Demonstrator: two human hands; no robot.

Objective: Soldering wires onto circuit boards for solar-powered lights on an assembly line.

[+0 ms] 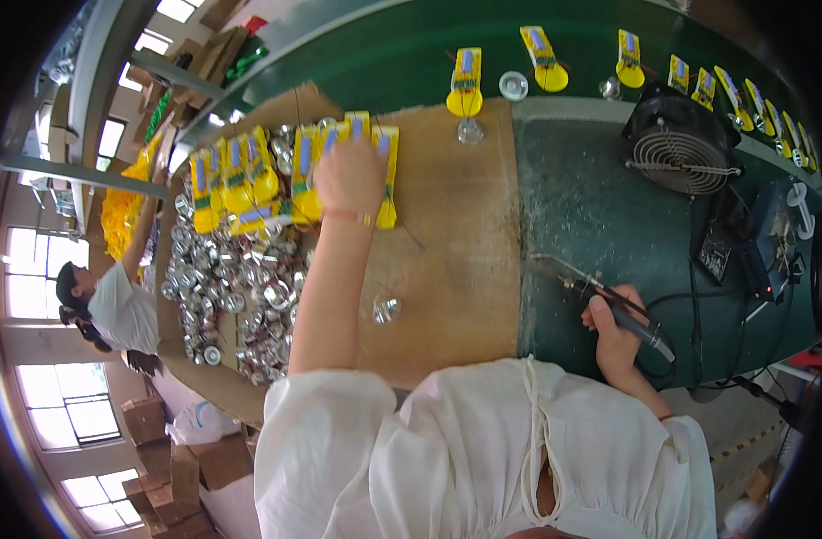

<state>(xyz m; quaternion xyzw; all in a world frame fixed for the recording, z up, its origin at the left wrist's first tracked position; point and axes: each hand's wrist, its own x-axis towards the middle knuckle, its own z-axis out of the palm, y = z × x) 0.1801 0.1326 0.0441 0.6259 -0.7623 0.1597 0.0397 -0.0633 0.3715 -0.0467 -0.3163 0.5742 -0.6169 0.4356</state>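
My left hand (350, 180) is over the yellow pieces (384, 193), with its fingers curled down and their tips hidden. These flat pieces carry green boards and purple cylinders, and lie in rows on silver round parts. In my right hand (614, 337) is a soldering iron (646, 331), gripped by its dark handle. Its thin metal end points left above the green mat (582, 216). One silver cup-like part (387, 310) lies by itself on the brown board (456, 269), to the right of my left forearm.
Many silver parts (213, 278) fill a cardboard box (182, 364) at left. A black fan with a wire guard (680, 162) stands at right, near a blue box-shaped unit (770, 238) with cables. Yellow assemblies (541, 58) line the far green surface. Another person (123, 305) is at far left.
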